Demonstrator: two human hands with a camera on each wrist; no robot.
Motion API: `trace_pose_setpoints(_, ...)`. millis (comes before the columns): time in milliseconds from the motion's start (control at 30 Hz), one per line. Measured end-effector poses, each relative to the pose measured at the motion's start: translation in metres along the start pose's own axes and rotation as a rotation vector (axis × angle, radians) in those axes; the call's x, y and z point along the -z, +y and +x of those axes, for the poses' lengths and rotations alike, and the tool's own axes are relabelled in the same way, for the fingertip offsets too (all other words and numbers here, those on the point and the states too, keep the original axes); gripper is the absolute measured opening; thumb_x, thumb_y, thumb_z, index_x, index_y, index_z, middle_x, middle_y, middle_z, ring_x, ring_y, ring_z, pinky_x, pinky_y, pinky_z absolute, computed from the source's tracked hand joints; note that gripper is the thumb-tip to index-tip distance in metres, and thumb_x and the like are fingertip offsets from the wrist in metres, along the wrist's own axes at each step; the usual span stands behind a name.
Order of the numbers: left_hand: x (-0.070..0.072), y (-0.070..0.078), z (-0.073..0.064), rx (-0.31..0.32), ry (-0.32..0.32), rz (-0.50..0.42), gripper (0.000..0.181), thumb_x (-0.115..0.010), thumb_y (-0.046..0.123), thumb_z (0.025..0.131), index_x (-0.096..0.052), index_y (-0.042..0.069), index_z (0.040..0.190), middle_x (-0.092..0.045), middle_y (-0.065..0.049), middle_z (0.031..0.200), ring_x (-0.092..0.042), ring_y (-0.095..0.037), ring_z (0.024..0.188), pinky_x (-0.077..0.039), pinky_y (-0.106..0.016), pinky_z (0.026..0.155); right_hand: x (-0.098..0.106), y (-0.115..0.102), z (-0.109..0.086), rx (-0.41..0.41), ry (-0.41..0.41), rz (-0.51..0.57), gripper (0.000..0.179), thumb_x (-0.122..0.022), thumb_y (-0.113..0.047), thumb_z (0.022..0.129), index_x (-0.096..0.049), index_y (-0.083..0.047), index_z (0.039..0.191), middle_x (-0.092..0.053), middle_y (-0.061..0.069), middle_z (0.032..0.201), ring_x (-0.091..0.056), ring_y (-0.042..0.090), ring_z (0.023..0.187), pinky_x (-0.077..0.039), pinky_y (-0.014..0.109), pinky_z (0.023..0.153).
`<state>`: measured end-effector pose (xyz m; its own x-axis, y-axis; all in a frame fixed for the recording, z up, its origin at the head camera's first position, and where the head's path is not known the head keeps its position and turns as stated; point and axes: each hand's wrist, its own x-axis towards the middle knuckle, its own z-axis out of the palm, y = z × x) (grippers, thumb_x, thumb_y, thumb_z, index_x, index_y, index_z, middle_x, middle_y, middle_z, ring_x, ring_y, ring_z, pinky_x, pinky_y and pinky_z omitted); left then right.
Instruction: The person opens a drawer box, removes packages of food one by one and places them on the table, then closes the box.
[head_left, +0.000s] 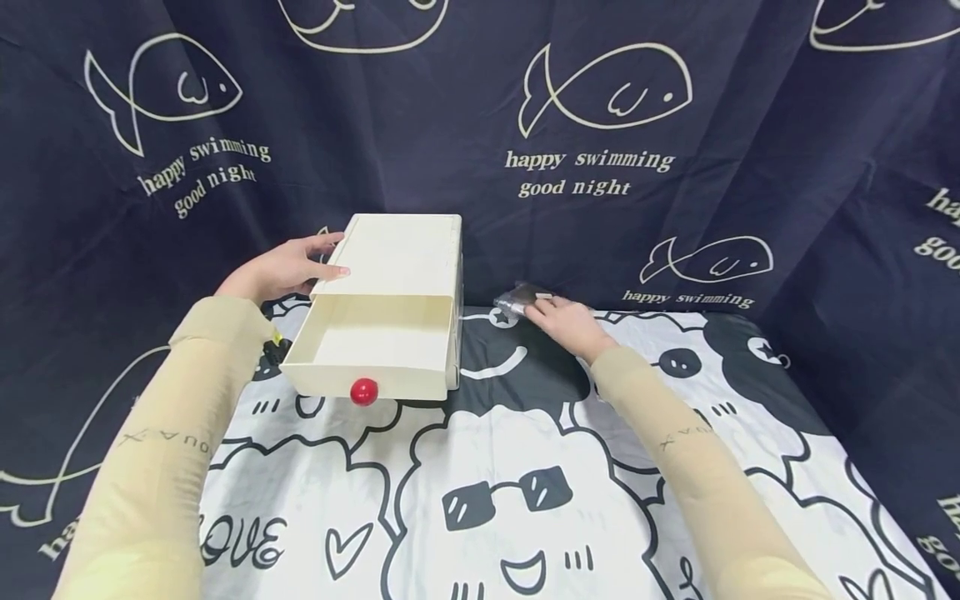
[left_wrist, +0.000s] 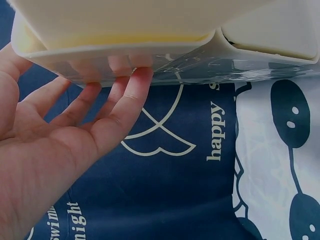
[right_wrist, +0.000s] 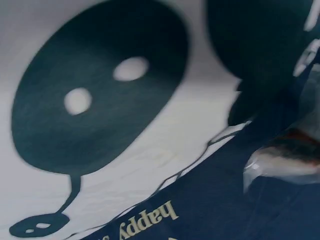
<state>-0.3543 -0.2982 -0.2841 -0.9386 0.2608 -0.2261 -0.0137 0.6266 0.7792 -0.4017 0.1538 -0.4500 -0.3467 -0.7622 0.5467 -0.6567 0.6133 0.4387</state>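
Note:
A white drawer unit [head_left: 405, 250] stands left of centre, its top drawer [head_left: 382, 333] pulled out toward me, a red round knob [head_left: 363, 392] on the front. My left hand [head_left: 288, 265] rests against the unit's left side, thumb on its top edge. In the left wrist view, the left hand's fingers [left_wrist: 135, 87] touch the side wall. My right hand [head_left: 567, 327] pinches a small clear plastic packet [head_left: 521, 296] at the back of the table. The right wrist view shows this packet [right_wrist: 287, 160] blurred at the right edge, with dark, reddish and white contents; the hand is outside that view.
A white-and-black cartoon cloth [head_left: 525, 517] covers the table. Dark blue fabric [head_left: 450, 125] with fish drawings hangs behind it and at the sides. A small black and yellow object [head_left: 277, 346] sits left of the drawer, partly hidden by the left sleeve.

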Motion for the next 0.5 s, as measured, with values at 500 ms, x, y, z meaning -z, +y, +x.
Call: trace_pose_setpoints(500, 0.001, -0.003, 0.002, 0.007, 0.001, -0.006, 0.088, -0.071, 0.032, 0.084, -0.016, 0.023, 0.152, -0.018, -0.015, 0.153, -0.036, -0.034, 0.128, -0.035, -0.057, 0.102, -0.009, 0.013, -0.023, 0.340, -0.080, 0.088, 0.023, -0.044, -0.005, 0.088, -0.054, -0.013, 0.106, -0.057, 0.004, 0.100, -0.056, 0.025, 0.085, -0.051, 0.037, 0.066)
